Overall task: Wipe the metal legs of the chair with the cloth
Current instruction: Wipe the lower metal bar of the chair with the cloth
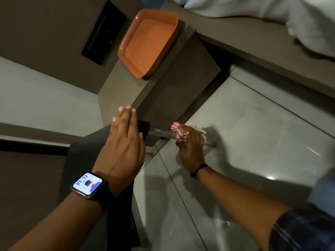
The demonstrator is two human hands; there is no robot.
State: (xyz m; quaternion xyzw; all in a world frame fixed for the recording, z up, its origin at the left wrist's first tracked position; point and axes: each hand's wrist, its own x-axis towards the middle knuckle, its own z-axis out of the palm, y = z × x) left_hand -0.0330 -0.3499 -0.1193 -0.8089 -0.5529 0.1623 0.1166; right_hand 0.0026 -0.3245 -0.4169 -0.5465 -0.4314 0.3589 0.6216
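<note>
The view is tilted sideways. A dark chair (101,142) lies under my left hand (125,142), which rests flat on its black seat with the fingers straight and close together. A grey metal leg (159,134) sticks out from the seat toward the floor tiles. My right hand (190,145) is closed around that leg with a red-and-white striped cloth (179,131) wrapped between palm and metal. The foot end of the leg (211,143) shows just past the hand. A lit smartwatch sits on my left wrist.
A brown side table (163,98) stands right behind the chair with an orange tray (148,42) on top. A bed frame with white bedding (272,13) runs along the upper right. Glossy grey floor tiles (253,133) spread right of the leg.
</note>
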